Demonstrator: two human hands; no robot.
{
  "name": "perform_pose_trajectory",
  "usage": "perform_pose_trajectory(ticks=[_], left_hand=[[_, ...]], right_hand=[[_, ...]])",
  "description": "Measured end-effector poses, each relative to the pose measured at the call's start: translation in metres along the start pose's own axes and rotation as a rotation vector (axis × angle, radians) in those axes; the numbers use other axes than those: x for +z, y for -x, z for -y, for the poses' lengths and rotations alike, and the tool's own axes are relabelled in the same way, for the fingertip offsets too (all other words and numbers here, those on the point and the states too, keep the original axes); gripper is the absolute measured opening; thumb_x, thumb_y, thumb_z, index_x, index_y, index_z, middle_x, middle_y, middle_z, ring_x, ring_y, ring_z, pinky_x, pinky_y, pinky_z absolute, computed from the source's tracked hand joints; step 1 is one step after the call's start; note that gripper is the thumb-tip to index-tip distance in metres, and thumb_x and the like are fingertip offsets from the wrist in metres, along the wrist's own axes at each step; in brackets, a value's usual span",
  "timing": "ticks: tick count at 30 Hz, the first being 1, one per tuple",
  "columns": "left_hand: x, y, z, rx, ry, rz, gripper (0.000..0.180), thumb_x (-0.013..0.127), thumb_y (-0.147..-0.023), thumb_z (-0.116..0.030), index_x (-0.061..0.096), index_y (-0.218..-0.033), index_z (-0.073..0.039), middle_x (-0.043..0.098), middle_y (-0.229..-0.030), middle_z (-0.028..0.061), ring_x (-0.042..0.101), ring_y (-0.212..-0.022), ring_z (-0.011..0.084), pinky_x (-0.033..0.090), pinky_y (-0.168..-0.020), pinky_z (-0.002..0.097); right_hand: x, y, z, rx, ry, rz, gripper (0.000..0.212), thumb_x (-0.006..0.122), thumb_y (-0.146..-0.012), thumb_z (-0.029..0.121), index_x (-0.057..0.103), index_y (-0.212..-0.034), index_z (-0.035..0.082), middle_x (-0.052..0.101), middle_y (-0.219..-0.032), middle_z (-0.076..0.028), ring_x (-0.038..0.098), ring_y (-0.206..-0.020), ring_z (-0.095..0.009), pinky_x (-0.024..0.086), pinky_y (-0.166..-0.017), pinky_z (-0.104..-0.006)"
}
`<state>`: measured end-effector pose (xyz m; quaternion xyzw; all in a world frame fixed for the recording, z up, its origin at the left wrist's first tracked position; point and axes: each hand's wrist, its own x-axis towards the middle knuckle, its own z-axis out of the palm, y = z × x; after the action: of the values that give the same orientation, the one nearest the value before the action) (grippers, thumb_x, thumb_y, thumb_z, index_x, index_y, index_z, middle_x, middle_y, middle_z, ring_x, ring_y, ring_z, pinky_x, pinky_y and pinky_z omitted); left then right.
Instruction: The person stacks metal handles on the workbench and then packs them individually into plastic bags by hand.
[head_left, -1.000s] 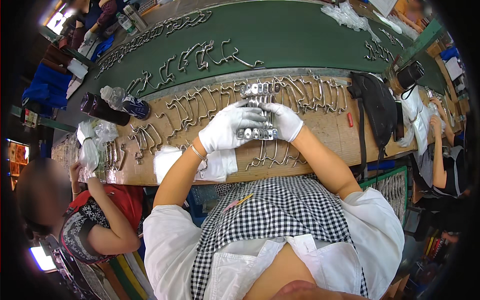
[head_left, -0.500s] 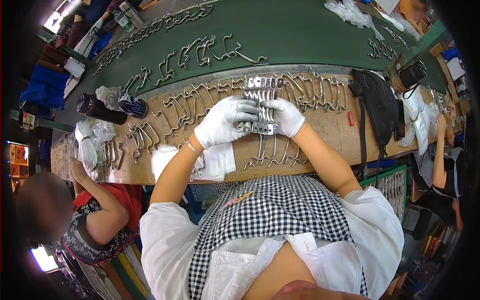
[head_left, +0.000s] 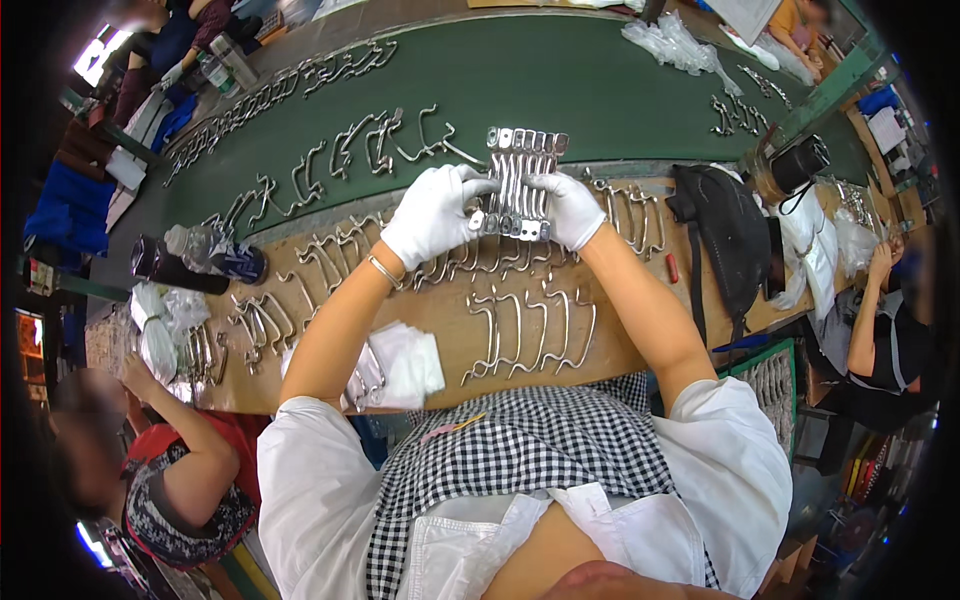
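Held bundle of bent shiny metal rods (head_left: 516, 182) up between both white-gloved grips, near far edge of brown counter (head_left: 440, 302), with upper ends seen against green surface (head_left: 600, 85); closed left grip (head_left: 432, 220) on left side of bundle, fingers and thumb at the rods; closed right grip (head_left: 575, 212) on right side, thumb laid over the front; lined rods side by side, with flat metal tabs (head_left: 527, 140) in one row at top and another at bottom; could not count rods exactly; wore silver bracelet (head_left: 384, 272) and checked apron (head_left: 540, 440); had several loose rods (head_left: 517, 330) on counter, nearer the body than the bundle; saw longer row of rods (head_left: 335, 245) to the left, white sheeting (head_left: 412, 362) near left forearm, small red object (head_left: 672, 267) and black bag (head_left: 730, 230) farther right
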<state>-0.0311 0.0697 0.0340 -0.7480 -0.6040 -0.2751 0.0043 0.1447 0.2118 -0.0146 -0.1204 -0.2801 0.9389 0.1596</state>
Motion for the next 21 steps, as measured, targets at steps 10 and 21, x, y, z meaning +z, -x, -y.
perform_pose_trajectory(ticks=[10,21], left_hand=[[0.049,-0.105,0.029,-0.094,0.004,0.08,0.045,0.075,-0.075,-0.029,0.066,-0.116,-0.01,0.066,-0.091,0.0134,0.063,-0.088,0.0324,0.05,-0.082,0.0397],[0.009,-0.05,0.062,-0.454,0.154,0.059,0.044,0.066,-0.085,-0.031,0.062,-0.122,-0.007,0.065,-0.114,0.0173,0.063,-0.102,0.0327,0.049,-0.09,0.0407]], right_hand=[[-0.059,-0.037,0.096,-0.077,0.166,-0.122,0.029,0.052,-0.089,0.005,0.056,-0.117,-0.003,0.067,-0.106,-0.016,0.068,-0.09,-0.029,0.056,-0.084,-0.0458],[-0.164,-0.041,0.221,-0.048,0.809,-0.611,0.04,0.057,-0.095,0.036,0.058,-0.119,0.004,0.065,-0.118,-0.014,0.062,-0.105,-0.025,0.045,-0.091,-0.0402]])
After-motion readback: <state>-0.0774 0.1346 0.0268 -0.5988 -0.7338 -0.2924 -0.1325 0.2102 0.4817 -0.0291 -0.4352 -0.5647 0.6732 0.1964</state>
